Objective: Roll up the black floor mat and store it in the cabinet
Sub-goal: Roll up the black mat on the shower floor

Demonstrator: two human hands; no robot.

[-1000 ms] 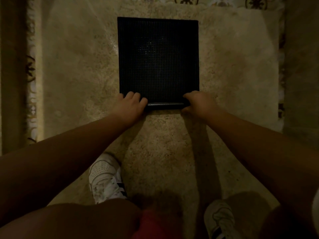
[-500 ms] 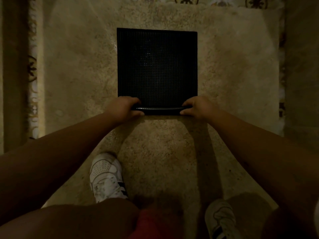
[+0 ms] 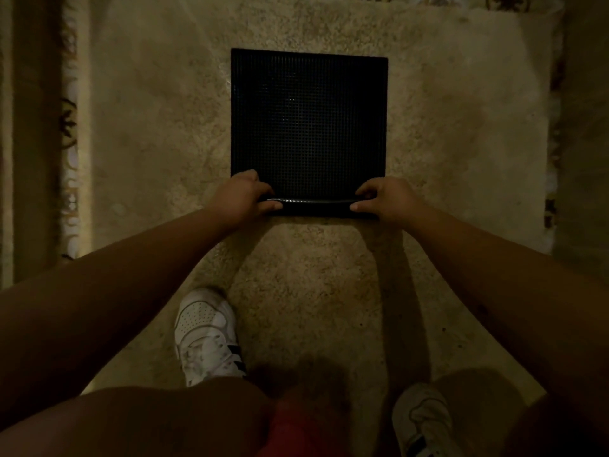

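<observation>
A black floor mat (image 3: 308,123) with a fine grid texture lies flat on a beige carpet, straight ahead of me. Its near edge is curled over into a thin glossy roll (image 3: 313,202). My left hand (image 3: 242,194) grips the left end of that roll, fingers wrapped over it. At the right end my right hand (image 3: 387,199) holds the roll the same way. The rest of the mat stays flat beyond my hands. No cabinet is in view.
The beige carpet (image 3: 148,127) spreads all around the mat. A patterned border (image 3: 69,127) runs down its left side and another (image 3: 553,159) down the right. My two white sneakers (image 3: 206,334) (image 3: 420,420) stand on the carpet below the mat.
The near edge of the mat has been lifted and curled over into a thin roll. Both hands have closed around it, and the visible flat part has grown shorter.
</observation>
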